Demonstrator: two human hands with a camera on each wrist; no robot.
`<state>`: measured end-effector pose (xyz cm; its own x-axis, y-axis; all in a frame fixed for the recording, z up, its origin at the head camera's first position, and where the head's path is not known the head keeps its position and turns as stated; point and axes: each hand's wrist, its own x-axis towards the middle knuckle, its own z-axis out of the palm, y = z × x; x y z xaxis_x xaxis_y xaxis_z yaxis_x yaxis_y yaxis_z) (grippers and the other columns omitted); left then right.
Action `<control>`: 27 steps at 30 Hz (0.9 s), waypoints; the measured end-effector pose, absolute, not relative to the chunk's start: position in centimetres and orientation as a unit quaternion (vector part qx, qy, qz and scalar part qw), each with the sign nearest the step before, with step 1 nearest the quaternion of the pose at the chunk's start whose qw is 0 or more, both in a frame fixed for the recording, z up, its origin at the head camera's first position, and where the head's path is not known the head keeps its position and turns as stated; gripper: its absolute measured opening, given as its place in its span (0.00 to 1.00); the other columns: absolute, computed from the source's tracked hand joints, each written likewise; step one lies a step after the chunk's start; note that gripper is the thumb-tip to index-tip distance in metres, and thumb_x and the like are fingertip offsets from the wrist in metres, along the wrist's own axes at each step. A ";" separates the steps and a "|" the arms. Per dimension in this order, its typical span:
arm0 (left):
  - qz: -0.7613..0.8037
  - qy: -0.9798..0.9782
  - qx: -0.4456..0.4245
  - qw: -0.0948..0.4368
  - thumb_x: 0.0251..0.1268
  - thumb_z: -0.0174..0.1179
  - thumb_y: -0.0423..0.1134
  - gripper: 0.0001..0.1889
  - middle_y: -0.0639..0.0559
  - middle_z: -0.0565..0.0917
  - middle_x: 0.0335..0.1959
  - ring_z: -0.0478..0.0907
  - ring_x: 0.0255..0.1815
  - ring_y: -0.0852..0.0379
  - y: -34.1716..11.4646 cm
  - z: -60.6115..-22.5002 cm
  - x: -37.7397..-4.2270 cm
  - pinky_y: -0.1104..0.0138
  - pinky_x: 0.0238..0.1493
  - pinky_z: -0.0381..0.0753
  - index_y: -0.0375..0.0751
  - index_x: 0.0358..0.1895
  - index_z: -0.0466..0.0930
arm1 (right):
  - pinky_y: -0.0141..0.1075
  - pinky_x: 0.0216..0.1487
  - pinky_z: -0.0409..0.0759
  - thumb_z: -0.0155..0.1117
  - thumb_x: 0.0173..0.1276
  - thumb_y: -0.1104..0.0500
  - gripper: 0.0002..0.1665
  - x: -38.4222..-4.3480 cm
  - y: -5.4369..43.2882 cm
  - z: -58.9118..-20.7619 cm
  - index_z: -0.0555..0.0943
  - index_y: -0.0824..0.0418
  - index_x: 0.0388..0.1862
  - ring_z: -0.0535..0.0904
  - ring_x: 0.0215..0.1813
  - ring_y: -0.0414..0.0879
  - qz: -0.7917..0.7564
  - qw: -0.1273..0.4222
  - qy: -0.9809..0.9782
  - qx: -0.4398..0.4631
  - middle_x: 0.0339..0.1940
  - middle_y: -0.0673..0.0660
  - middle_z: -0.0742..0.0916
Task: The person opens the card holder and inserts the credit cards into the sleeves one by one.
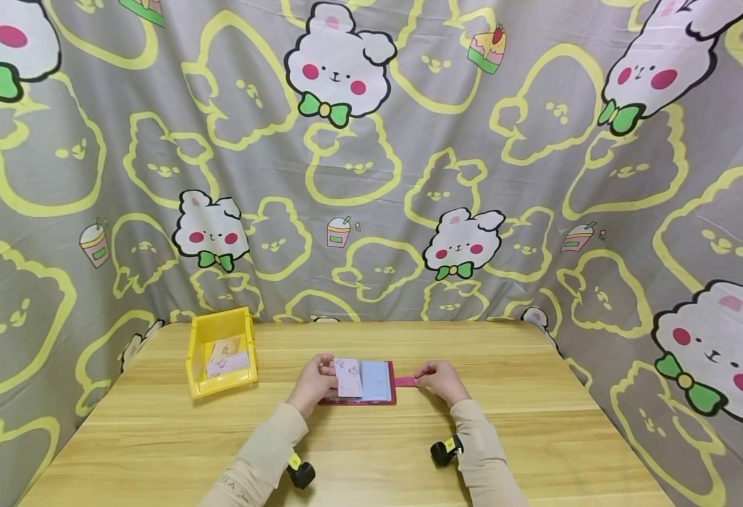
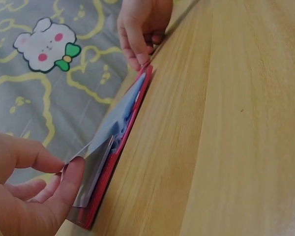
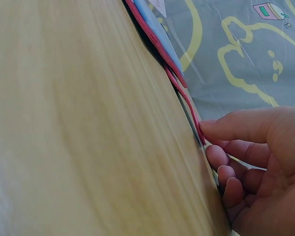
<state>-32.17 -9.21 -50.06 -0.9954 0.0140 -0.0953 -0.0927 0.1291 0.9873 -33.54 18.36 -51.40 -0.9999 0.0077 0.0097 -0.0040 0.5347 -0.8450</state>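
A red-covered card holder [image 1: 393, 394] lies spread on the table in front of the person, a light blue inner leaf [image 1: 376, 381] showing on its right side. Over its left part stands a pale pink patterned card [image 1: 348, 378], slightly raised. The left hand [image 1: 315, 384] pinches that card's left edge between thumb and fingers; the left wrist view shows the left hand [image 2: 37, 184] close at the thin edge. From the holder's right side a narrow pink strap [image 1: 406, 382] sticks out. Thumb and forefinger of the right hand [image 1: 442, 382] pinch the strap's free end, also seen with the right hand [image 3: 258, 162] close up.
To the left on the wooden table [image 1: 504, 422] stands a yellow bin [image 1: 196, 366] holding a few patterned cards [image 1: 228, 363]. A grey curtain [image 1: 371, 176] with cartoon animals hangs around the back and sides. Black cameras are strapped to both wrists.
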 end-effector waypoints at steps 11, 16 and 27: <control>0.658 0.752 -0.008 0.039 0.48 0.53 0.13 0.35 0.42 0.72 0.35 0.74 0.30 0.56 -9.0 -50.1 -31.7 0.61 0.29 0.85 0.22 0.66 0.62 | 0.33 0.31 0.71 0.69 0.56 0.69 0.05 -33.5 18.4 -51.4 0.83 0.68 0.32 0.73 0.30 0.44 0.483 0.008 -0.876 0.004 0.29 0.58 0.84; 0.646 0.763 -0.008 0.036 0.49 0.55 0.14 0.33 0.42 0.72 0.35 0.74 0.29 0.57 -8.9 -50.1 -31.8 0.61 0.30 0.86 0.21 0.65 0.64 | 0.33 0.31 0.71 0.69 0.55 0.69 0.04 -33.4 18.4 -51.5 0.83 0.68 0.31 0.73 0.30 0.45 0.487 0.008 -0.873 0.001 0.29 0.57 0.84; 0.631 0.775 -0.011 0.036 0.50 0.55 0.15 0.29 0.37 0.76 0.37 0.78 0.33 0.52 -9.0 -50.2 -31.8 0.61 0.32 0.86 0.18 0.61 0.67 | 0.33 0.31 0.71 0.69 0.56 0.68 0.04 -33.5 18.4 -51.6 0.84 0.67 0.32 0.73 0.30 0.45 0.478 0.006 -0.878 0.000 0.29 0.57 0.84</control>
